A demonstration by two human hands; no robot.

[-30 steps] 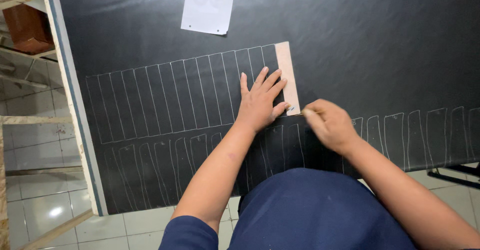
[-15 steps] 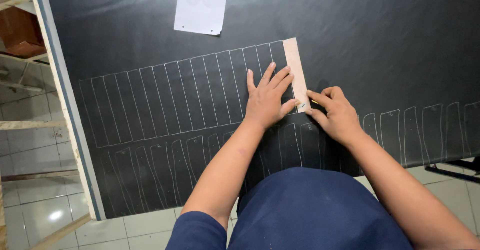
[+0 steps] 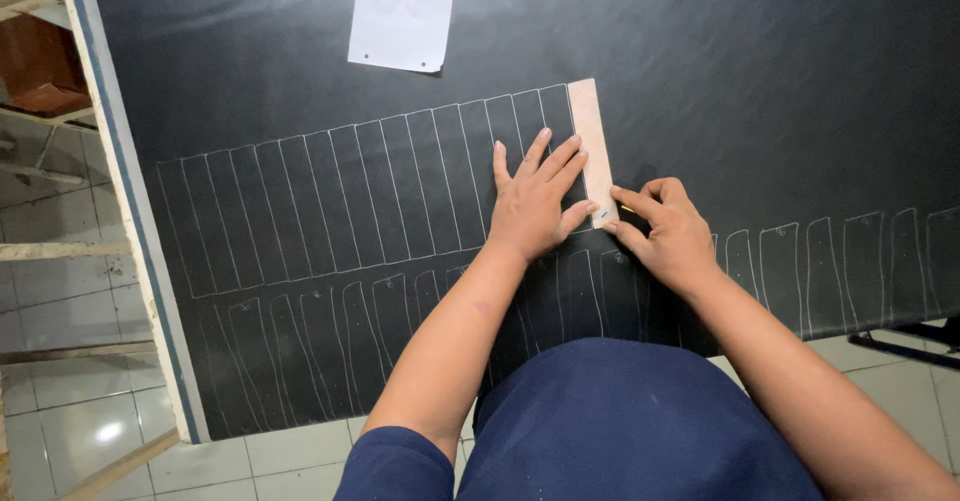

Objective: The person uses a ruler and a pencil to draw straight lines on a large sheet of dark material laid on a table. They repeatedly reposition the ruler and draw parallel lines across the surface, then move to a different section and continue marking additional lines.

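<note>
Pressing flat, the left hand (image 3: 533,204) has its fingers spread open, palm down on the black sheet (image 3: 760,91), gripping nothing; its thumb tip touches the lower end of the narrow tan template strip (image 3: 590,146). Strip lies upright just at 3 o'clock of the fingers, at the end of a row of chalk-outlined strips (image 3: 350,196). Right hand (image 3: 668,233), at 3 o'clock of the left, is pinched closed on a small yellowish marking tool (image 3: 626,209), tip near the strip's bottom corner. White paper (image 3: 402,13) rests at 12 o'clock, well apart. Table edge (image 3: 130,211) runs at 9 o'clock.
</note>
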